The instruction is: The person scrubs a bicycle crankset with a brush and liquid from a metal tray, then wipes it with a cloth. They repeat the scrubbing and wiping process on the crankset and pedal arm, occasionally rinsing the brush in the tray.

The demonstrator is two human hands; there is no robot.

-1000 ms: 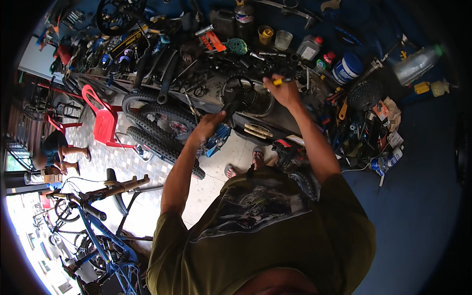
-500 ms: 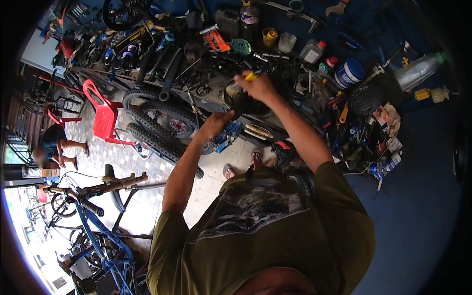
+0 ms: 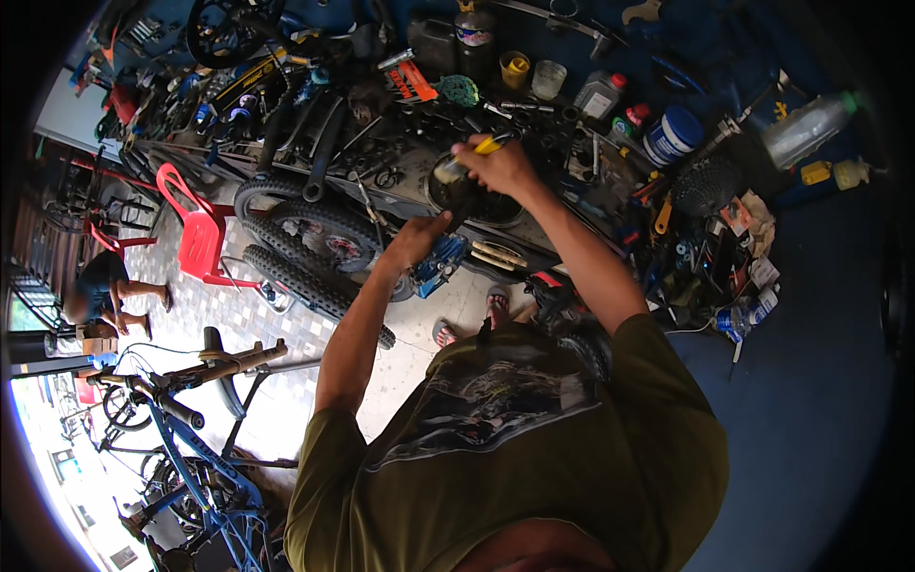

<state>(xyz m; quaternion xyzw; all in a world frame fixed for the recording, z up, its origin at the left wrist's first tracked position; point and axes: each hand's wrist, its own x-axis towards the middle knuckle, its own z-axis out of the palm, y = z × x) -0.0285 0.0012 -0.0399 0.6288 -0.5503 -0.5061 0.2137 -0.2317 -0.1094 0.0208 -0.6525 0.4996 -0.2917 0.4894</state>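
My right hand (image 3: pixel 502 170) is closed around a brush with a yellow handle (image 3: pixel 490 145); its pale bristles point left and down over a round dark basin (image 3: pixel 507 223). My left hand (image 3: pixel 416 240) is at the basin's near left side, its fingers closed on a dark part (image 3: pixel 464 208) that reaches over the basin. The part's exact kind is too dark to make out. Just below and right of my left hand is a blue vise-like tool (image 3: pixel 439 265). The workbench around the basin is crowded with small dark parts and tools.
Bicycle wheels with knobby tyres (image 3: pixel 305 272) lean at the bench's left, near a red chair (image 3: pixel 202 238). A blue bicycle frame (image 3: pixel 195 453) stands lower left. Bottles and a blue-and-white tub (image 3: pixel 673 135) line the right side. A person (image 3: pixel 105 286) sits far left.
My right hand and the brush have shifted very slightly, with the bristles still over the basin. My left hand stays in almost the same place. The view has tilted a little.
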